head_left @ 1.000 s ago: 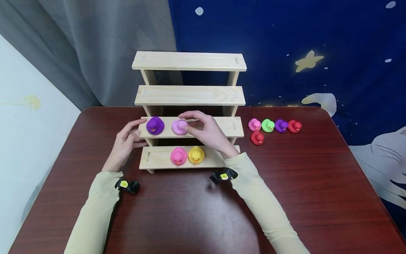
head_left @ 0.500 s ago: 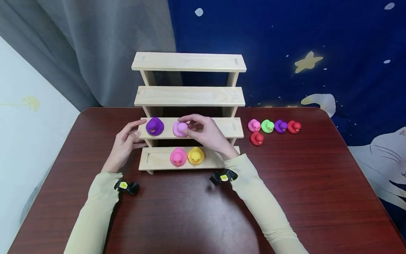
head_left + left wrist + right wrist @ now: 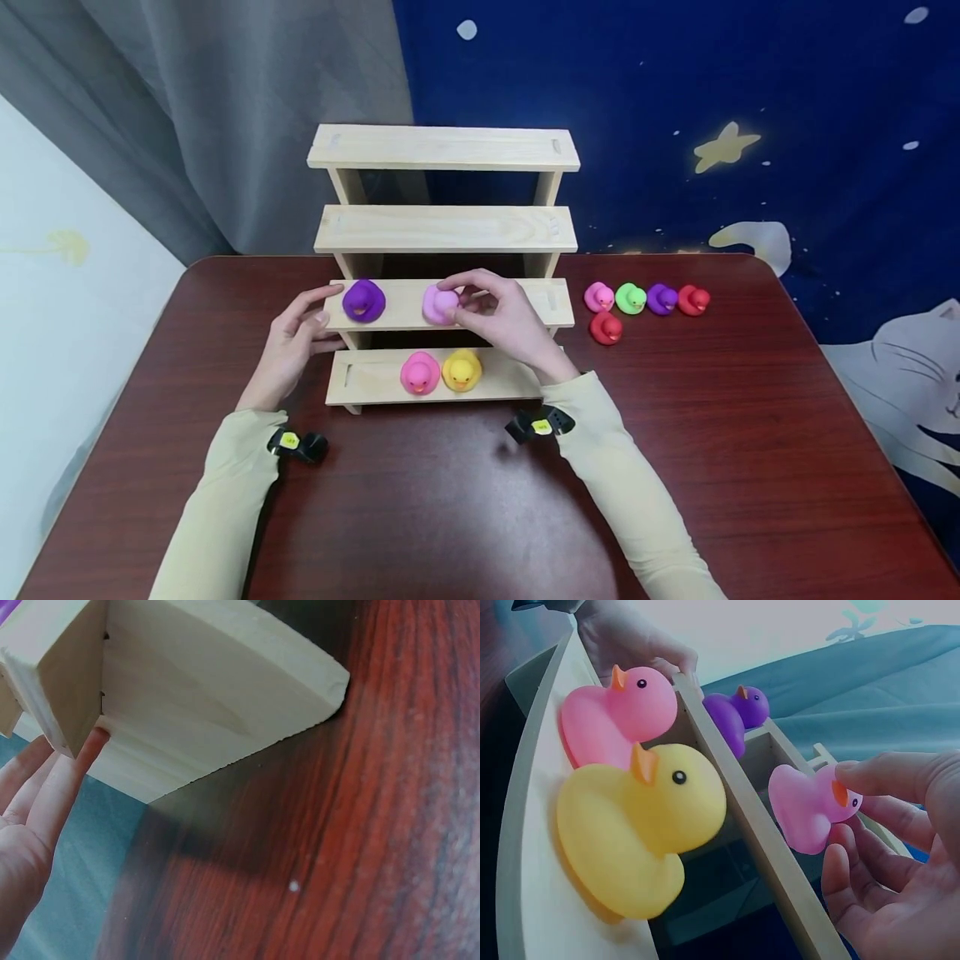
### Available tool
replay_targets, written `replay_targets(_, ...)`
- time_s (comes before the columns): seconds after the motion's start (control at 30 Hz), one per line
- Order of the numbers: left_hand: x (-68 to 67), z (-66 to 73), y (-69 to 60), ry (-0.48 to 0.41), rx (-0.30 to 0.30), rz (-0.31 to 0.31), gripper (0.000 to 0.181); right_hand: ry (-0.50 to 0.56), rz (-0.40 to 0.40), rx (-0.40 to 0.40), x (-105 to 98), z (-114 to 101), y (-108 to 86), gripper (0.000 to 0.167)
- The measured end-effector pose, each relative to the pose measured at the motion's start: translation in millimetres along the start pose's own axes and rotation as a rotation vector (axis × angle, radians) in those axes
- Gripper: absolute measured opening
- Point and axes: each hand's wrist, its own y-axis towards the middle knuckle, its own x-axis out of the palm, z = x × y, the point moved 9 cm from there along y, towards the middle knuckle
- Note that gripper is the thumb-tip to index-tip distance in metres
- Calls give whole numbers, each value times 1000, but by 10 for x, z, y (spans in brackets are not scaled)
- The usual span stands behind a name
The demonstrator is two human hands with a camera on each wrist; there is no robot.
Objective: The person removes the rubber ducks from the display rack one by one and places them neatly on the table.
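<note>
My right hand (image 3: 510,325) holds a light pink rubber duck (image 3: 437,306) by its head, between thumb and fingers, at the second step from the bottom. The right wrist view shows this grip on the duck (image 3: 804,814) closely. A purple rubber duck (image 3: 364,301) sits at the left of that same step. My left hand (image 3: 283,350) touches the left end of the step with its fingers fairly straight, as the left wrist view shows beside the wooden side panel (image 3: 195,682). Below, a pink duck (image 3: 420,373) and a yellow duck (image 3: 462,371) sit side by side.
The stepped wooden stand (image 3: 446,229) stands at the back of a dark red-brown table (image 3: 450,500). To its right are small ducks: pink (image 3: 599,297), green (image 3: 631,298), purple (image 3: 662,299) and red (image 3: 693,300), with another red duck (image 3: 606,328) in front.
My right hand has shifted the light pink duck a little to the right along the step, away from the purple duck. The left hand stays at the step's end.
</note>
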Motion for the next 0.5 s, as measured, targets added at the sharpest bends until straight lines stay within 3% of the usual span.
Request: replay_targets(0.5, -9, 1, 4, 17, 3, 8, 36, 48, 59, 22, -233, 9, -143, 28)
